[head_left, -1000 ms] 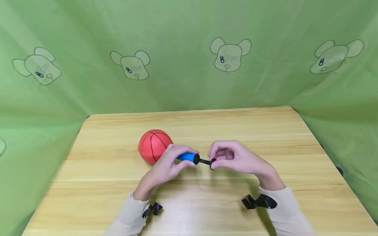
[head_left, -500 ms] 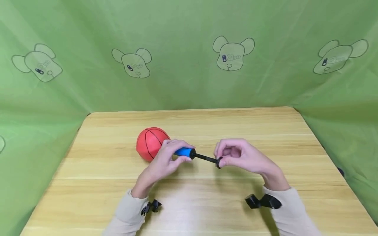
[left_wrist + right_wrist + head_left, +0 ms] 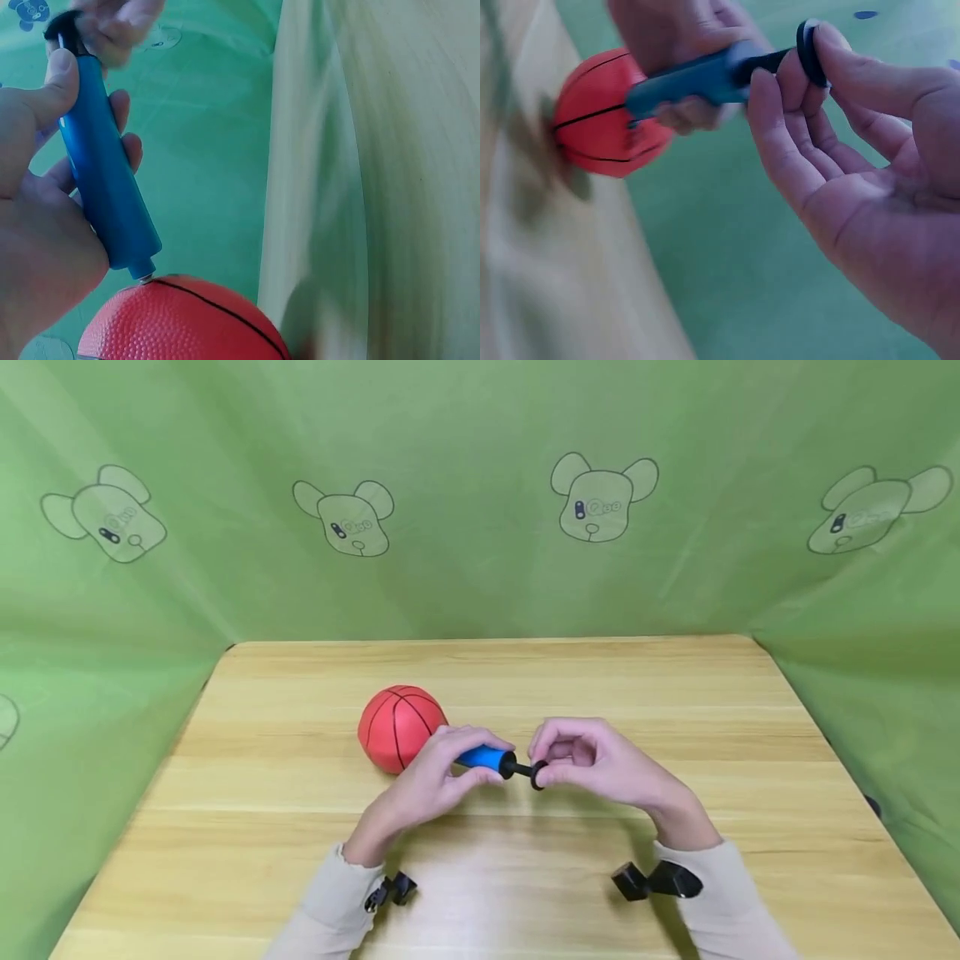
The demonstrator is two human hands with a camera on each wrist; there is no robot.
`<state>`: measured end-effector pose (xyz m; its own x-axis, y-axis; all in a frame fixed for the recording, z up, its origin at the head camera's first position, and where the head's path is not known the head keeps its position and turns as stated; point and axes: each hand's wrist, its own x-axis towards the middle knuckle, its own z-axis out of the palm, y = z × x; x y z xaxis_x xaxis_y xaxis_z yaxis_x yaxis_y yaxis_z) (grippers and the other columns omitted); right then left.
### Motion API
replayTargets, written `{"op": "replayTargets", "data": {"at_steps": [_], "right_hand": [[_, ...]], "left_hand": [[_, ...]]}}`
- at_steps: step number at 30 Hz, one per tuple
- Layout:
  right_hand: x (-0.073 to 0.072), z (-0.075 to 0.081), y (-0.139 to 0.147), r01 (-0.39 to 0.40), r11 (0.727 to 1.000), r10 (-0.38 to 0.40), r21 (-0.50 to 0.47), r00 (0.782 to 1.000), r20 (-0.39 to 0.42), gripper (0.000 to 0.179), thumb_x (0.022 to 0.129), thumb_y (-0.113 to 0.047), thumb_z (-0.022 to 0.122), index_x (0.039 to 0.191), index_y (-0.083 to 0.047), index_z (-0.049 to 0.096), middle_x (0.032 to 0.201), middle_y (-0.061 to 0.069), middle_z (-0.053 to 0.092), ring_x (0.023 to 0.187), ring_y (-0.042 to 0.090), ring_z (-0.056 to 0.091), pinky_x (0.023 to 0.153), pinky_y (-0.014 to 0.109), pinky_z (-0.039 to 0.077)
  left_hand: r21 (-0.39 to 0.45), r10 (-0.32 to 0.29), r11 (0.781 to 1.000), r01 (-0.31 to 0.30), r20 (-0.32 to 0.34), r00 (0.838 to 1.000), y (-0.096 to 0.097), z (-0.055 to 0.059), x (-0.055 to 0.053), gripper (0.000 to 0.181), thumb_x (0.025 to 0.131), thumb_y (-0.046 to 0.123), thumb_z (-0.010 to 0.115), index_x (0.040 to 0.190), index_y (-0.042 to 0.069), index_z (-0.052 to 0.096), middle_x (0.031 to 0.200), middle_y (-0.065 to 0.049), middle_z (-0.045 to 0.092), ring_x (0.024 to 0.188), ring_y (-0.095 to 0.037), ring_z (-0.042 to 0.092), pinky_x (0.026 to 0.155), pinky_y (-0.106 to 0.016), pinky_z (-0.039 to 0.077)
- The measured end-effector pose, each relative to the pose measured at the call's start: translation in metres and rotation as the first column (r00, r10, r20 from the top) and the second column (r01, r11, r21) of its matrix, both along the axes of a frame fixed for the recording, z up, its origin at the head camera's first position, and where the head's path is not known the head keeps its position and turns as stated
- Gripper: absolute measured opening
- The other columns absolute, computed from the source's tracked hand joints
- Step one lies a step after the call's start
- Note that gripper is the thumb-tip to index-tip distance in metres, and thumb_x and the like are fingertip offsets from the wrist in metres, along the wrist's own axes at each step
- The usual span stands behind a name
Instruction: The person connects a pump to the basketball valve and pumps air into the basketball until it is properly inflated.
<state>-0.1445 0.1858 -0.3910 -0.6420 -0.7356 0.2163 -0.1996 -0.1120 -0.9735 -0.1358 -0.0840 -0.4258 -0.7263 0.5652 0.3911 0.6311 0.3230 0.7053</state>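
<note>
My left hand (image 3: pixel 435 777) grips the blue barrel of a hand pump (image 3: pixel 112 172). In the left wrist view, the pump's tip meets the top of a red ball (image 3: pixel 187 322) with black lines, through a short metal piece. The round black handle (image 3: pixel 810 52) on the pump's rod is pinched between the thumb and fingers of my right hand (image 3: pixel 600 764). Only a short length of black rod (image 3: pixel 522 769) shows between handle and barrel. Seen from the head, the ball (image 3: pixel 397 731) sits on the table left of the pump, partly hidden behind my left hand.
The wooden table (image 3: pixel 637 677) extends around both hands. Green cloth (image 3: pixel 465 585) with mouse-head drawings hangs behind it and along both sides. A black device (image 3: pixel 652 881) is fixed at the right sleeve, and another (image 3: pixel 390 891) at the left.
My right hand first drew the handle rightward, baring more rod, then moved it back left toward the barrel. My left hand kept its grip on the pump; the whole view shifted slightly.
</note>
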Motion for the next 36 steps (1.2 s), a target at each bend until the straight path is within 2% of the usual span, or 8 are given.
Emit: {"op": "replayTargets", "data": {"at_steps": [8,11,15,18,26,29,32,36], "right_hand": [[0.004,0.020,0.031,-0.132,0.968,0.109,-0.212,0.987,-0.119,0.028,0.085,0.027,0.063,0.102,0.006,0.061,0.102,0.015,0.061,0.088,0.019,0.060,0.074,0.028,0.056],[0.003,0.017,0.031,-0.127,0.973,0.107,-0.191,0.988,-0.111,0.027,0.085,0.026,0.063,0.102,0.005,0.062,0.102,0.014,0.061,0.087,0.019,0.060,0.074,0.028,0.055],[0.001,0.007,0.023,-0.053,0.993,0.049,-0.103,0.998,-0.040,0.021,0.088,0.019,0.067,0.099,0.000,0.063,0.100,0.014,0.061,0.085,0.017,0.062,0.074,0.028,0.056],[0.000,-0.001,0.013,-0.014,0.999,0.014,-0.048,1.000,0.004,0.017,0.089,0.013,0.070,0.097,-0.002,0.063,0.100,0.015,0.061,0.086,0.015,0.063,0.075,0.029,0.056],[-0.004,-0.020,-0.008,-0.007,0.999,0.005,0.031,0.998,0.057,0.014,0.091,0.007,0.073,0.098,-0.002,0.064,0.097,0.012,0.065,0.089,0.019,0.067,0.079,0.030,0.056],[-0.003,-0.017,-0.010,0.008,0.999,-0.010,0.046,0.999,0.049,0.013,0.091,0.006,0.073,0.099,-0.001,0.064,0.098,0.016,0.065,0.089,0.021,0.068,0.079,0.032,0.057],[0.000,-0.006,-0.005,0.016,0.999,-0.017,0.052,1.000,0.021,0.014,0.092,0.004,0.073,0.101,-0.003,0.066,0.101,0.016,0.065,0.090,0.021,0.069,0.080,0.034,0.058],[0.007,0.015,0.012,-0.011,0.999,0.008,-0.035,0.997,-0.071,0.020,0.090,0.012,0.071,0.103,-0.002,0.066,0.104,0.014,0.064,0.089,0.020,0.067,0.077,0.032,0.059]], "left_hand": [[0.013,0.067,0.998,-0.067,0.024,0.997,-0.011,0.009,-0.003,0.032,0.094,0.022,0.077,0.124,0.015,0.071,0.117,0.008,0.072,0.099,-0.008,0.063,0.091,-0.039,0.039],[-0.009,0.079,0.997,-0.079,0.022,0.997,-0.011,0.009,-0.003,0.031,0.095,0.023,0.076,0.124,0.014,0.070,0.118,0.007,0.071,0.103,-0.009,0.062,0.095,-0.041,0.037],[-0.014,0.079,0.997,-0.079,-0.003,0.997,-0.008,0.005,-0.002,0.031,0.094,0.021,0.076,0.123,0.012,0.070,0.117,0.006,0.071,0.106,-0.010,0.060,0.097,-0.043,0.035],[-0.013,0.048,0.999,-0.048,-0.013,0.999,0.000,0.001,0.001,0.030,0.094,0.022,0.076,0.122,0.014,0.070,0.117,0.007,0.071,0.106,-0.009,0.061,0.095,-0.041,0.037],[-0.022,-0.010,1.000,0.010,0.007,1.000,0.009,-0.004,0.007,0.026,0.093,0.023,0.077,0.118,0.019,0.070,0.113,0.012,0.071,0.108,-0.005,0.061,0.092,-0.037,0.036],[-0.013,-0.004,1.000,0.004,-0.001,1.000,0.006,-0.003,0.005,0.027,0.091,0.022,0.079,0.117,0.019,0.071,0.111,0.012,0.072,0.104,-0.005,0.062,0.090,-0.036,0.037],[-0.009,-0.001,1.000,0.001,-0.006,1.000,0.001,-0.003,0.002,0.028,0.092,0.024,0.078,0.119,0.019,0.071,0.112,0.011,0.072,0.102,-0.005,0.063,0.089,-0.036,0.039],[0.013,0.028,1.000,-0.028,0.011,1.000,-0.007,0.002,-0.002,0.031,0.093,0.024,0.077,0.123,0.019,0.071,0.116,0.010,0.072,0.100,-0.007,0.063,0.089,-0.037,0.041]]}}
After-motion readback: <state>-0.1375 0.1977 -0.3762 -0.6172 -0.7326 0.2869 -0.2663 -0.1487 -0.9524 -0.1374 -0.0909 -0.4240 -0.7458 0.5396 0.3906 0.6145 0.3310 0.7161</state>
